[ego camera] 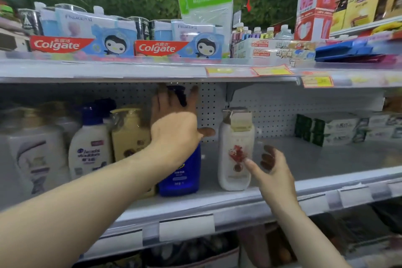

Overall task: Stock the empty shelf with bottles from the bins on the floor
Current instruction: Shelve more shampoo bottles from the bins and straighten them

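**Squaring up stocked bottles.** Fingers (193, 95) of the left hand (174, 119) are spread straight in front of the pump of the blue bottle (180, 172) and grip nothing. The right hand (273, 172) is loosely splayed and empty, its index tip at or just off the white bottle (236, 137). Both bottles stand upright near the front edge of the shelf (239, 204), to the right of a cream bottle (130, 137). Best practice is probably to push low on the body rather than the pump, which may tip the bottle, and to keep labels forward.

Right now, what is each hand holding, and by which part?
Nothing is held. The left hand is open in front of the blue bottle; the right hand is open beside the white bottle, one fingertip near it.
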### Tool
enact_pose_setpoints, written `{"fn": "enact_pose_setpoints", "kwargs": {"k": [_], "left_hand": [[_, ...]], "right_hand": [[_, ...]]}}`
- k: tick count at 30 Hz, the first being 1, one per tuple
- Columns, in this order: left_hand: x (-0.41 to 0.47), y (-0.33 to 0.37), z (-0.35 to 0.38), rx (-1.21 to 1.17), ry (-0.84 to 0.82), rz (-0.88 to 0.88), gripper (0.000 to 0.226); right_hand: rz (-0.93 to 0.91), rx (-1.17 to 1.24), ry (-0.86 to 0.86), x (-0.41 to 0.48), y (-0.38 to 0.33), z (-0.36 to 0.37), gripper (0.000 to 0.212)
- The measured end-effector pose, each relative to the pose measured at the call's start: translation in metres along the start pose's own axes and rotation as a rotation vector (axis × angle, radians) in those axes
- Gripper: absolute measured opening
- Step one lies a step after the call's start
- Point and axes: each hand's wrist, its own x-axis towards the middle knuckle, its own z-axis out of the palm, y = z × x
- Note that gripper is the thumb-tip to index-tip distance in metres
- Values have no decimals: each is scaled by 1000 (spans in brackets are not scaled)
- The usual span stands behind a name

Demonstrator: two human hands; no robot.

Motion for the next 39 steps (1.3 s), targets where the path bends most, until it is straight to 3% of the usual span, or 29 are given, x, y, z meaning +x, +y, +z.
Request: {"fn": "enact_pose_setpoints", "kwargs": {"k": [2,4,7,9,11,14,20,27,30,35,39], "left_hand": [[-9,22,1,-9,-72,-37,87],[-19,37,7,42,-10,-9,88],[-19,47,12,-99,100,197,88],[-1,48,10,-285,-38,254,92],[23,49,7,-326,-197,229,99],[41,50,6,-220,-261,233,92],[40,42,13,-96,-169,246,80],[42,35,16,-29,-173,236,82],[40,28,14,-42,-133,258,90],[9,-11,11,51,72,353,116],[-11,-26,17,230,23,362,135]], "right_hand": [[23,-13,-112,5,7,0,70],[24,-19,-184,11,13,2,64],[10,-21,-231,21,20,3,58],[5,-29,-255,28,22,5,56],[7,-29,-286,34,23,8,52],[10,-21,-330,39,21,17,55],[14,-28,-362,43,19,31,60],[30,-58,-394,42,15,39,73],[25,-54,-396,41,15,39,67],[0,-2,-410,41,20,41,60],[-27,21,-414,41,21,44,59]]}}
